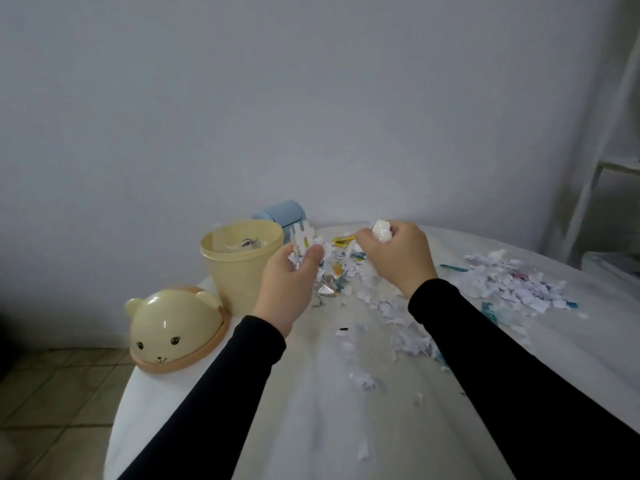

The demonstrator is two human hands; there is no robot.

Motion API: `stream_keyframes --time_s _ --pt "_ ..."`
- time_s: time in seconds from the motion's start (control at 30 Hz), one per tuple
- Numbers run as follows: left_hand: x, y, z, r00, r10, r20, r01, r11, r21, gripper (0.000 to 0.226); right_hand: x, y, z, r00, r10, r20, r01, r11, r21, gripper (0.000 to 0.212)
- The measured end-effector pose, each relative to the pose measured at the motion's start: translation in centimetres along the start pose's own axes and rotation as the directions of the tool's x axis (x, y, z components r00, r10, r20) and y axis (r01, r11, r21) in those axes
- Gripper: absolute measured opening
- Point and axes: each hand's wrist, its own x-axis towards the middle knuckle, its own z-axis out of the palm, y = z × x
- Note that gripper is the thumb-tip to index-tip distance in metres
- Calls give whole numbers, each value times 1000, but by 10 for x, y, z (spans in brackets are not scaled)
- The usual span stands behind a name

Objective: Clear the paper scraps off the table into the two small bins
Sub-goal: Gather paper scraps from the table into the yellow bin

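Note:
Torn paper scraps (512,285), mostly white with some teal and yellow bits, lie strewn over the white table (311,427). An open cream bin (242,265) stands at the table's far left with a few scraps inside. Behind it a pale blue bin (287,214) is partly hidden. My left hand (287,282) grips a bunch of scraps just right of the cream bin's rim. A little farther right, above the pile, my right hand (398,258) holds a crumpled white wad (381,230).
The cream bin's bear-face lid (173,327) lies on the table's left edge, near the drop to a tiled floor (52,393). A white shelf frame (606,161) stands at the far right against the wall.

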Motion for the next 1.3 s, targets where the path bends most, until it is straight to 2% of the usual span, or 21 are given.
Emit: stream_keyframes --time_s 0.27,0.43,0.53,0.7,0.87,0.93,1.03,1.13,1.23,1.3 --pt "48 38 -53 991 105 -82 -99 993 71 21 29 -54 52 993 -70 91 57 988 143 43" --pt "92 36 -79 986 108 -126 -92 988 128 27 54 -91 102 987 -84 140 42 959 279 38" --pt "111 24 -89 987 78 -140 -52 981 184 27 62 -95 132 979 -48 199 -17 950 311 40" --pt "130 -7 -101 995 -5 -95 31 963 267 23 65 -76 165 957 41 286 -110 966 232 44" --pt "134 -16 -100 988 -18 -156 56 969 239 8 63 -64 176 961 43 272 -91 982 165 45" --pt "134 -15 -102 990 -2 -141 35 972 232 18 64 -62 177 957 31 287 -71 989 129 44" --pt "134 -15 -107 994 61 -88 -23 925 380 25 64 -59 177 932 22 363 -28 1000 12 34" --pt "131 -21 -109 993 119 -21 -87 827 555 18 62 -59 179 887 30 462 37 990 -135 29" --pt "126 -27 -108 991 130 -6 -101 797 596 9 59 -61 176 859 20 512 116 966 -232 28" --pt "123 -27 -107 990 141 -18 -102 794 599 12 59 -61 174 850 26 526 129 958 -255 28"
